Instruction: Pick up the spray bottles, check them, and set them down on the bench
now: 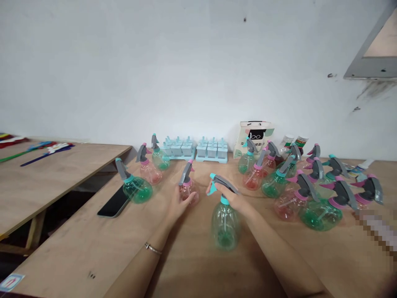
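My right hand (232,196) is closed round the grey and turquoise head of a green spray bottle (225,227), which stands upright at the front middle. Beside it on the left, my left hand (178,203) wraps round the body of a pink spray bottle (188,190) with a grey and pink head. The fingers behind that bottle are partly hidden. Further left are another green spray bottle (138,190), a pink spray bottle (150,170) and a smaller-looking green spray bottle (161,159) at the back.
A black phone (114,203) lies on the wooden table (93,252) at left. Pale blue ice-pop moulds (212,151) and a printed paper bag (253,138) stand along the wall. Several more spray bottles (321,215) crowd the right side. A second table (62,178) adjoins at left, across a gap.
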### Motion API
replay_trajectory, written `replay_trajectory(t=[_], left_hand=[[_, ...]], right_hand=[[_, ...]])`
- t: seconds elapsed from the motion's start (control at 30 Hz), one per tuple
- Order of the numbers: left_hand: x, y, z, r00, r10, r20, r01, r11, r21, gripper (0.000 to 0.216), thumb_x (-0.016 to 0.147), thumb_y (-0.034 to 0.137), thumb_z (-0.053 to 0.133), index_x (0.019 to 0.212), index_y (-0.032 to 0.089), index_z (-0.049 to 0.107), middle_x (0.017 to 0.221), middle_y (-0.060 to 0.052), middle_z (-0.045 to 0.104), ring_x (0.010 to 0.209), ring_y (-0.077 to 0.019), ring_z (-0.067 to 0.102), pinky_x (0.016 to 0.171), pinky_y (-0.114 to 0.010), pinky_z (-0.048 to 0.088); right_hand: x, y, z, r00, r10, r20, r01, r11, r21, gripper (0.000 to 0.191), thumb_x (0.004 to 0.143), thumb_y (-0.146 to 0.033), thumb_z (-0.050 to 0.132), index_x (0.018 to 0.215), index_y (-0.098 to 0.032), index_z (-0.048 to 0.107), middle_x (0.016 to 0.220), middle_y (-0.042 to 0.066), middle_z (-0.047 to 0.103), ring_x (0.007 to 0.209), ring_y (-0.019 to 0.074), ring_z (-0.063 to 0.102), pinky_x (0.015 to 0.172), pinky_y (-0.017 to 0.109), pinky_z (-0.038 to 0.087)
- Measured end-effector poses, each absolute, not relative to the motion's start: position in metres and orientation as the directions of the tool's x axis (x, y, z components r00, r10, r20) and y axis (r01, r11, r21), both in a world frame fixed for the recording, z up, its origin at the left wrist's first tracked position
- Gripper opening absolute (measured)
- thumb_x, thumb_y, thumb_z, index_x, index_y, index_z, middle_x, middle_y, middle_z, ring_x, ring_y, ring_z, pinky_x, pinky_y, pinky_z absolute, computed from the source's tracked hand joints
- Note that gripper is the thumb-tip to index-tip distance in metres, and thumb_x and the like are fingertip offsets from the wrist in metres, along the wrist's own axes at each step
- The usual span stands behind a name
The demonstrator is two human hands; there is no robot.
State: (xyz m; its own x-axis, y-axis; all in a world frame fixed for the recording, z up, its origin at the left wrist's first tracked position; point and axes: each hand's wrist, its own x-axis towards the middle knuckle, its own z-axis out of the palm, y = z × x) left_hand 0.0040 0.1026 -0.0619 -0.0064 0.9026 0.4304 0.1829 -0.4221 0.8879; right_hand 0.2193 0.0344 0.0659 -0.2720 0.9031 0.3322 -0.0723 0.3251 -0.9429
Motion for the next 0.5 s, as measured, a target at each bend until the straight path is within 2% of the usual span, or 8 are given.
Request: replay_trajectory(t=[0.1, 0.2, 0.27, 0.37, 0.43, 0.5], left_hand=[[0.004, 0.102, -0.062, -0.008, 0.905, 0.426, 0.205, -0.415, 0.886, 0.055, 0.077, 0.044, 0.075, 0.121, 0.021, 0.053, 0.11, -0.009, 0.068, 0.109, -0.0273, 0.066, 0.098, -0.045, 0.051], [0.005, 0.101, -0.061, -0.01, 0.904, 0.426, 0.209, -0.415, 0.886, 0.053, 0.077, 0.045, 0.075, 0.118, 0.021, 0.053, 0.11, -0.009, 0.068, 0.107, -0.027, 0.067, 0.098, -0.045, 0.052], [0.005, 0.1, -0.059, -0.003, 0.909, 0.417, 0.212, -0.407, 0.888, 0.053, 0.076, 0.044, 0.075, 0.118, 0.022, 0.053, 0.111, -0.008, 0.068, 0.109, -0.0273, 0.067, 0.099, -0.045, 0.051], [0.005, 0.099, -0.057, 0.004, 0.918, 0.396, 0.202, -0.389, 0.899, 0.053, 0.075, 0.043, 0.076, 0.118, 0.022, 0.053, 0.108, -0.007, 0.068, 0.112, -0.0275, 0.066, 0.101, -0.044, 0.05], [0.006, 0.099, -0.057, -0.006, 0.916, 0.4, 0.194, -0.392, 0.899, 0.054, 0.075, 0.043, 0.076, 0.118, 0.021, 0.053, 0.106, -0.007, 0.068, 0.11, -0.0274, 0.067, 0.1, -0.043, 0.051], [0.007, 0.1, -0.057, -0.005, 0.911, 0.412, 0.189, -0.404, 0.895, 0.055, 0.074, 0.042, 0.076, 0.119, 0.021, 0.052, 0.108, -0.007, 0.067, 0.11, -0.0271, 0.066, 0.1, -0.043, 0.051]], right_hand=[[0.213, 0.031, 0.061, -0.272, 0.896, 0.352, -0.056, 0.351, -0.935, 0.037, 0.087, -0.058, 0.057, 0.076, -0.024, 0.065, 0.062, -0.001, 0.067, 0.063, 0.0179, 0.062, 0.074, 0.034, 0.051], [0.209, 0.031, 0.057, -0.155, 0.912, 0.381, -0.018, 0.383, -0.924, 0.035, 0.084, -0.058, 0.061, 0.084, -0.024, 0.07, 0.069, 0.001, 0.072, 0.07, 0.0196, 0.064, 0.08, 0.036, 0.051], [0.212, 0.032, 0.055, -0.068, 0.934, 0.35, 0.04, 0.354, -0.935, 0.035, 0.082, -0.056, 0.063, 0.087, -0.023, 0.074, 0.069, 0.001, 0.072, 0.066, 0.019, 0.061, 0.072, 0.035, 0.052], [0.231, 0.03, 0.048, 0.151, 0.92, 0.362, 0.143, 0.343, -0.929, 0.031, 0.078, -0.052, 0.068, 0.078, -0.022, 0.075, 0.059, 0.0, 0.064, 0.055, 0.0161, 0.053, 0.055, 0.029, 0.046], [0.25, 0.026, 0.041, 0.339, 0.848, 0.407, 0.212, 0.352, -0.912, 0.029, 0.077, -0.049, 0.07, 0.074, -0.02, 0.075, 0.055, -0.002, 0.057, 0.051, 0.0142, 0.049, 0.049, 0.027, 0.041], [0.272, 0.02, 0.034, 0.483, 0.756, 0.442, 0.294, 0.336, -0.895, 0.029, 0.078, -0.048, 0.069, 0.081, -0.019, 0.076, 0.056, -0.003, 0.056, 0.049, 0.0129, 0.047, 0.048, 0.027, 0.04]])
